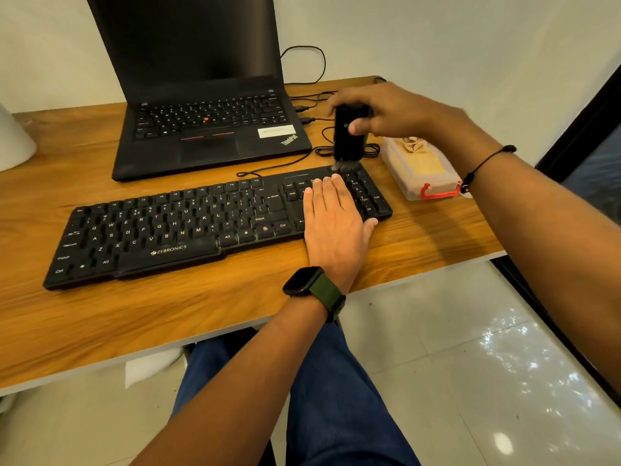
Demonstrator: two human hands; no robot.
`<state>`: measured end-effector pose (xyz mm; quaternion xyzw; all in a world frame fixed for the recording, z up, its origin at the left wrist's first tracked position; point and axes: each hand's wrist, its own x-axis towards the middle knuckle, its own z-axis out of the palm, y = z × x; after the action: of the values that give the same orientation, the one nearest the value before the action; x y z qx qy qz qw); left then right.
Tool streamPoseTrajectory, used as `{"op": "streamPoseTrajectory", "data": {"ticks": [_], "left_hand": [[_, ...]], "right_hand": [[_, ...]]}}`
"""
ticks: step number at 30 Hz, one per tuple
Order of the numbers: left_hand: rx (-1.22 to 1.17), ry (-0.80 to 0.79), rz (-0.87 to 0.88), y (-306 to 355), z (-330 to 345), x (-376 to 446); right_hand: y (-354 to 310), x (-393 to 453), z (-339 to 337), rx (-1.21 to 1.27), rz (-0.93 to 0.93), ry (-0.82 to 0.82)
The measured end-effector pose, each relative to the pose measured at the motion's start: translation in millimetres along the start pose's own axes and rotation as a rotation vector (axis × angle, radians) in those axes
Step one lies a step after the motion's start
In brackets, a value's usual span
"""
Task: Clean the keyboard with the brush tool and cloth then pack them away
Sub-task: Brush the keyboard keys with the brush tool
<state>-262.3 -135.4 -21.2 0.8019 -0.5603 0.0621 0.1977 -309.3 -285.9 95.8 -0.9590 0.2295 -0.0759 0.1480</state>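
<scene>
The keyboard (215,227) lay along the wooden desk (141,324), stretching away to the left of the grip. The left hand (336,223) was laid flat on its right end, fingers straight and holding nothing, just below the grip, probably to keep the board from sliding. The brush tool (349,136) was gripped upright by the right hand (386,111), fingers and thumb curled round its black body, bristles pressed onto the top keys of the number pad, presumably to flick out dust. Right of the grip a clear plastic box (421,169) was seen, a beige cloth (420,156) tucked inside, apparently not yet used. An open laptop (201,95) stood behind, cables trailing; pale walls and glossy floor tiles surrounded the desk.
</scene>
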Motion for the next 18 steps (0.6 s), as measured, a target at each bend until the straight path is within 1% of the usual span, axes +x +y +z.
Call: {"op": "streamPoseTrajectory", "data": {"ticks": [2,4,6,7,9,13,15,18], "left_hand": [[-0.022,0.047,0.047,-2,1,-4],[-0.042,0.178,0.167,-5,3,-8],[-0.09,0.32,0.291,-8,8,-10],[-0.107,0.347,0.329,-8,10,-11],[-0.133,0.345,0.355,-8,8,-11],[-0.156,0.327,0.354,-9,6,-11],[-0.164,0.316,0.35,-9,5,-11],[-0.159,0.302,0.34,-9,5,-10]], "right_hand": [[6,-7,-6,-0.024,0.029,0.005],[8,-13,-11,-0.038,0.035,0.005],[2,-18,-13,0.0,0.019,0.018],[-3,-18,-12,0.03,0.005,0.027],[-15,-17,-7,0.065,-0.031,0.024],[-26,-11,6,0.045,-0.099,-0.024],[-22,-13,6,0.053,-0.098,-0.035],[-11,-22,0,0.026,-0.039,-0.035]]}}
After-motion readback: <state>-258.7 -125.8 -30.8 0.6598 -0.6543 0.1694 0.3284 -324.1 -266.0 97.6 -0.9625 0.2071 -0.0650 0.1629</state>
